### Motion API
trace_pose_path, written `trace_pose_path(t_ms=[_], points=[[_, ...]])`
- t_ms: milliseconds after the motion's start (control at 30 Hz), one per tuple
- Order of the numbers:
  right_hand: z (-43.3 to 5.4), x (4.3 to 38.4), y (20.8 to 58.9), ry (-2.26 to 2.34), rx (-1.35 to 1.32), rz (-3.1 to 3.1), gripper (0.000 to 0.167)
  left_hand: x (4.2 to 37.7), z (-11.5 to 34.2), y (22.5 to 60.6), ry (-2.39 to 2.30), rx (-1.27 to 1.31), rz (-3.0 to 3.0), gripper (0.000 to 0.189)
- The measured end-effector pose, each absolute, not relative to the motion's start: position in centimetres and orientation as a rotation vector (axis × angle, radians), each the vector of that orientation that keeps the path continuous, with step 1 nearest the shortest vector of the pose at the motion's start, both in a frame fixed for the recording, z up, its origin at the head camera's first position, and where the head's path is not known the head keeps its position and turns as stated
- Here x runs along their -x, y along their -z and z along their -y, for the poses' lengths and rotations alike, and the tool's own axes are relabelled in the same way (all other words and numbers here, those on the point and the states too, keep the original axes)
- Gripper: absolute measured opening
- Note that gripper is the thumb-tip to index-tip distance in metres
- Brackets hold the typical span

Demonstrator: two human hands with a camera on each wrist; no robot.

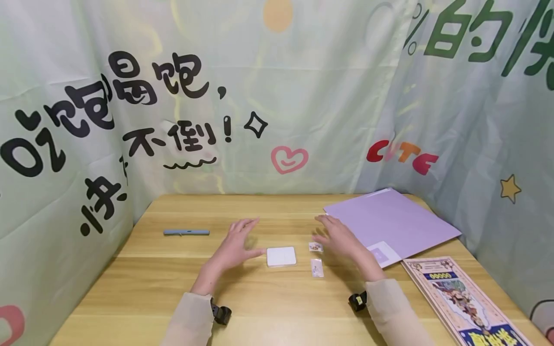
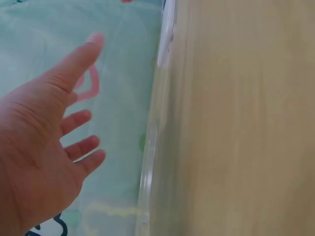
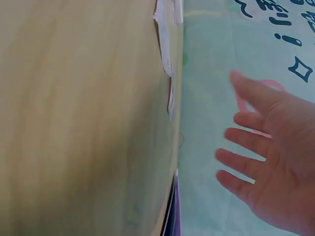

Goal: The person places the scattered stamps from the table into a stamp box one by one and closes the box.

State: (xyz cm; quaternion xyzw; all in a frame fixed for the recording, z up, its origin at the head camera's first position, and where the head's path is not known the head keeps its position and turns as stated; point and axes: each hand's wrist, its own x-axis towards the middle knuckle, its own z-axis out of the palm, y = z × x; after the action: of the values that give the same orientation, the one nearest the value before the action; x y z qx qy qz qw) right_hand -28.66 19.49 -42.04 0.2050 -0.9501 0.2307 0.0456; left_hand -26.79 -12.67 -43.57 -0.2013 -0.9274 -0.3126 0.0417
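Observation:
My left hand [image 1: 236, 244] hovers over the middle of the table with its fingers spread and nothing in them. Just right of its thumb lies a small white flat case [image 1: 281, 256] with rounded corners. My right hand [image 1: 340, 236] is held above the table on the other side, fingers extended, also holding nothing. Close to it are two small printed stickers or cards, an upper one [image 1: 316, 247] and a lower one [image 1: 317, 267]. In the wrist views the left palm [image 2: 39, 142] and the right palm [image 3: 290, 162] are both bare.
A blue pen [image 1: 186, 232] lies at the left. At the back right is a purple folder [image 1: 389, 221] with a pale label patch. A stack of pink printed booklets [image 1: 465, 302] sits at the right edge. Printed cloth [image 1: 329, 96] hangs around the table.

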Motion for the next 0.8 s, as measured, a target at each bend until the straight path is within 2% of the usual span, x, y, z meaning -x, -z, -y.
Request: trace_pose_path(t_ms=[300, 467, 800], points=[[-20.3, 29.4, 42.9, -0.738, -0.760, 2.952, 0.037, 26.4, 11.9, 44.1, 0.959, 0.731, 2.914, 0.077], [-20.2, 29.8, 43.0, -0.709, -0.778, 2.984, 0.023, 26.5, 11.4, 44.1, 0.952, 0.777, 2.948, 0.075], [-19.8, 30.2, 43.4, -0.645, -0.818, 3.000, 0.017, 26.6, 10.7, 44.3, 0.837, 0.875, 2.997, 0.067]])
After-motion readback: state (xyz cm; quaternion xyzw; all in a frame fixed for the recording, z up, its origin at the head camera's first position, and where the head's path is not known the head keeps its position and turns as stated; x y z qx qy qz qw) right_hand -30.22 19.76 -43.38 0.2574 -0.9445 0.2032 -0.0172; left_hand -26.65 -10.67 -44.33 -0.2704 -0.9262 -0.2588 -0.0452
